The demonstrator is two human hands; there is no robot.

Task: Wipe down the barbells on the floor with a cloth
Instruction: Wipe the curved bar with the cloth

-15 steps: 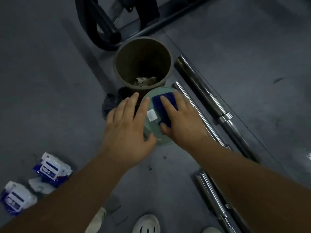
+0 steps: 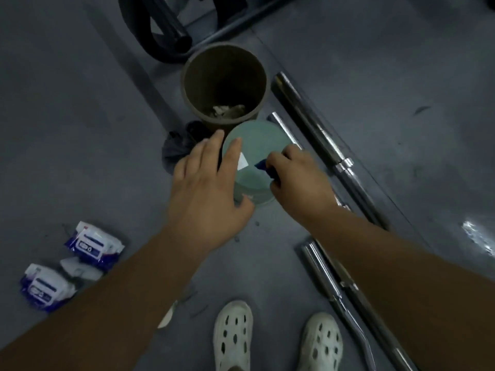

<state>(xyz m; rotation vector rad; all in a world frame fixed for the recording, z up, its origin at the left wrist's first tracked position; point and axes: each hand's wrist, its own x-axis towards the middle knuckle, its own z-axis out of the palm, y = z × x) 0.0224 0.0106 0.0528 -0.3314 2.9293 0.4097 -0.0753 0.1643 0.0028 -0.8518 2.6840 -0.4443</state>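
Note:
A pale green bucket stands on the grey floor in the middle of the view. My left hand rests on its left rim, fingers straight, thumb at the near rim. My right hand hangs over the bucket's right side and grips a blue cloth, mostly hidden in the fist. Steel barbells lie on the floor to the right: a long straight one, a thinner chrome one passing under my right hand, and a curved bar near my feet.
A brown bin with crumpled paper stands behind the bucket. A dark cloth bundle lies left of it. Two blue wipe packs lie at the lower left. Black machine frame at the top. White clogs below.
My right hand has curled round the blue cloth, which lay flat under its fingers before, and has drawn it to the bucket's right side. My left hand has barely moved.

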